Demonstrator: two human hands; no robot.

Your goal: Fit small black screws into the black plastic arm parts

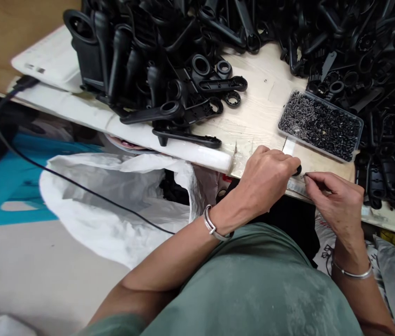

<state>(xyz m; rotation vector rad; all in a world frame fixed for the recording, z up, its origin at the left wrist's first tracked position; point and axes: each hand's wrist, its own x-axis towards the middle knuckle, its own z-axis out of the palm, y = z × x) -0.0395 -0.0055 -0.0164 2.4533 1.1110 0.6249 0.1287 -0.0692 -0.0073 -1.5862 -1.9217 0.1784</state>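
Note:
My left hand (269,179) is closed at the table's front edge, its fingers wrapped round a black plastic part (298,171). Only the rounded end of that part shows past the fingers; the rest is hidden. Just to the right, my right hand (337,200) pinches thumb and forefinger together close to that end. Whatever sits in the pinch is too small to name. Beyond both hands stands a clear plastic box (358,135), filled with small metal springs (298,114) on the left and tiny black pieces (337,130) on the right.
Black plastic parts (172,109) with rings and long arms are heaped at the left of the table (260,88). More black parts (389,168) pile up behind and right. Below the edge hangs an open white bag (113,200), crossed by a black cable (88,186).

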